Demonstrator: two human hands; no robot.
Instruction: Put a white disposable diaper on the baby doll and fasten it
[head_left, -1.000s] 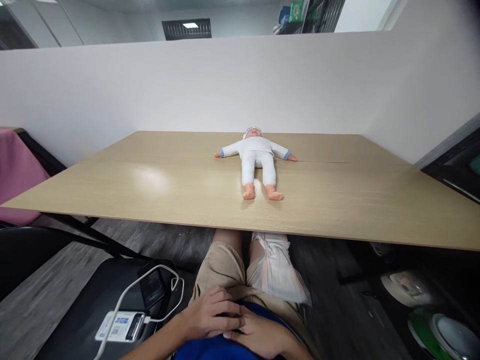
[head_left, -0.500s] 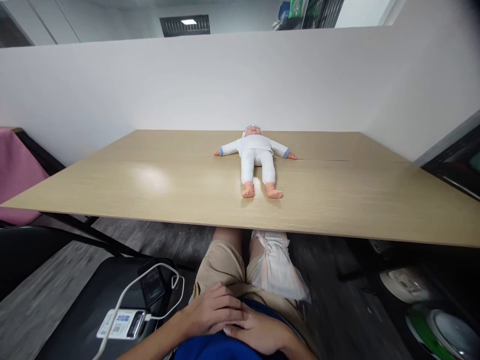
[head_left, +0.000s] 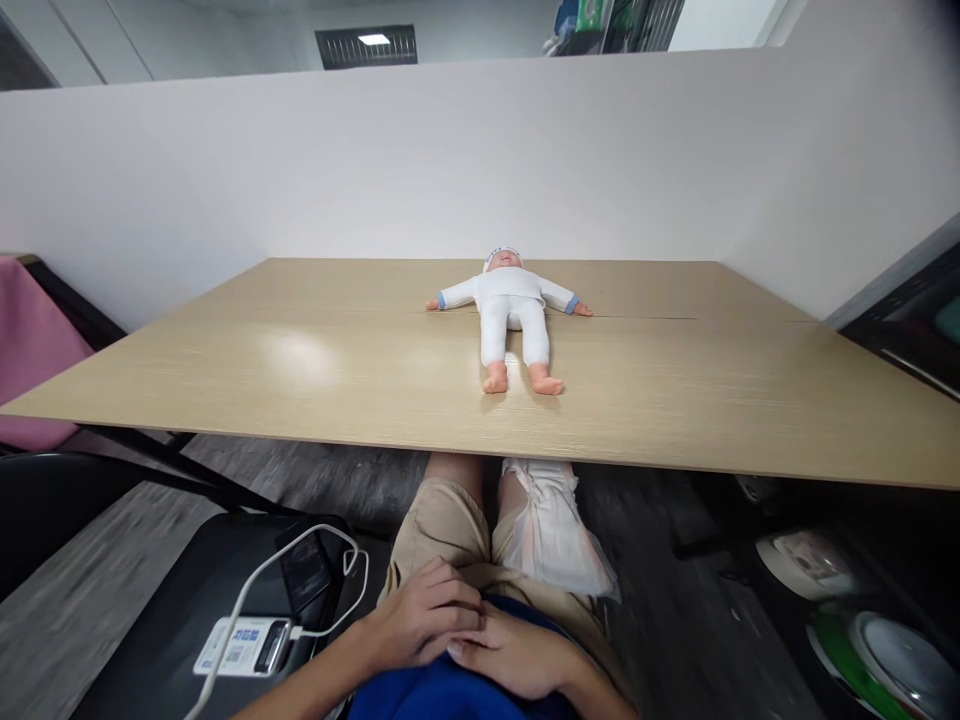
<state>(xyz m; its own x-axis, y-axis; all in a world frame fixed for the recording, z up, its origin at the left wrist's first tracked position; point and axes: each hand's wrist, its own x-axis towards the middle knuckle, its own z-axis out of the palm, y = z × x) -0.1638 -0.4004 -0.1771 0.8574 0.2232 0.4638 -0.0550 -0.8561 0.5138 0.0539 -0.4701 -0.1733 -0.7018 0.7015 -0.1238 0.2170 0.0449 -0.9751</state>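
Both hands rest together on my lap, over the blue shirt. My left hand (head_left: 431, 612) lies across the fingers of my right hand (head_left: 517, 650), its own fingers loosely bent and slightly apart. Of the right hand, the back and thumb show; its fingertips are partly covered by the left. Neither hand visibly holds anything. A white diaper (head_left: 559, 535) lies over my right thigh, close to the right hand. On the table (head_left: 360, 390) ahead, a baby doll (head_left: 514, 300) in white clothes and a cap lies on its back, arms spread and feet toward me.
At left, a black chair seat (head_left: 187, 590) bears a white power bank (head_left: 244, 645) with a white cable (head_left: 247, 585) and a dark phone (head_left: 306, 572). Pink cloth (head_left: 37, 340) hangs farther left. A white wall (head_left: 450, 160) stands behind the table. Round containers (head_left: 892, 655) sit low at right.
The fingers of my left hand have drawn back and bent slightly over the right hand. The doll and the diaper stay in place; the view has shifted a little.
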